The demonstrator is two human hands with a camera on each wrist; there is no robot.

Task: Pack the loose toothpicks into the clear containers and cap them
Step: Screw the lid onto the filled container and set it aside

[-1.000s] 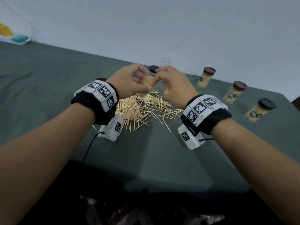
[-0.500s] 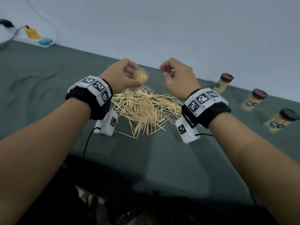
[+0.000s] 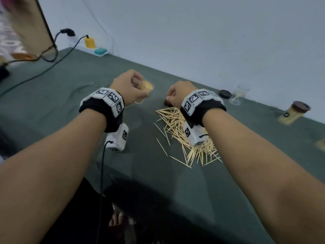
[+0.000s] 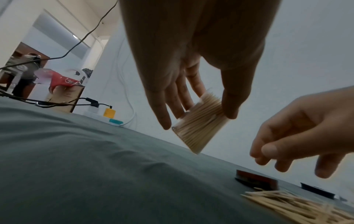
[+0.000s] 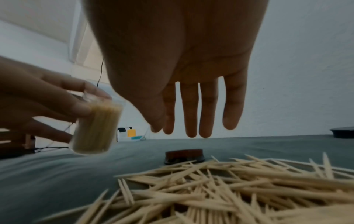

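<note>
My left hand (image 3: 139,88) grips a clear container (image 3: 145,87) packed full of toothpicks and holds it tilted, uncapped, above the green cloth (image 3: 70,95). In the left wrist view, thumb and fingers clasp the container (image 4: 201,125) near its mouth. My right hand (image 3: 169,99) holds nothing. It hovers with its fingers (image 5: 191,115) pointing down just above a brown cap (image 5: 184,156) that lies flat on the cloth. The pile of loose toothpicks (image 3: 184,138) spreads under my right wrist.
A black cap (image 3: 225,93) and a clear container (image 3: 239,95) with a few toothpicks stand at the back right. A filled, capped container (image 3: 293,112) stands further right. A power strip (image 3: 88,44) and cables lie at the back left.
My right hand left the container's mouth and dropped towards the brown cap behind the pile. My left hand carried the full container away to the left of the pile.
</note>
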